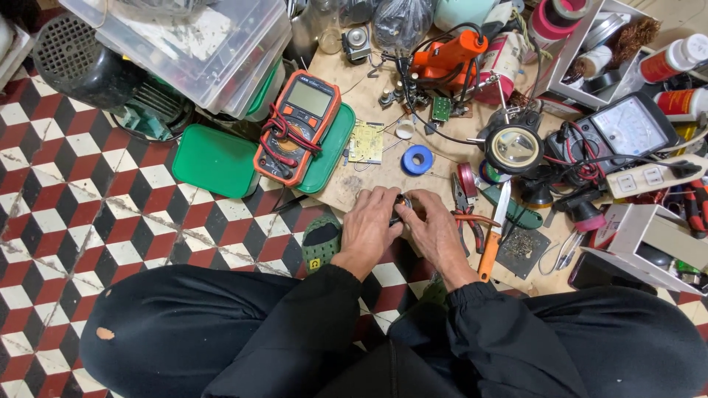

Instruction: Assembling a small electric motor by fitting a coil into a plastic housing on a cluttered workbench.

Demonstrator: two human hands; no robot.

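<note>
Both your hands, left hand (369, 225) and right hand (435, 228), close together on a small dark part (402, 205) at the near edge of the wooden board (376, 166). Just right lie red-handled pliers (466, 199) and an orange-handled knife (493, 236); further back sits a blue tape roll (417, 159), and left of that an orange multimeter (297, 125).

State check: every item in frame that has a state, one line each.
left hand: closed on small dark part
right hand: closed on the same part
digital multimeter: display blank, leads wrapped round its body
analogue meter: face up, needle position unclear
green lid: off, flat on the floor
magnifier lamp: lens facing up
blue tape roll: lying flat
pliers: jaws shut, lying on the board
</note>
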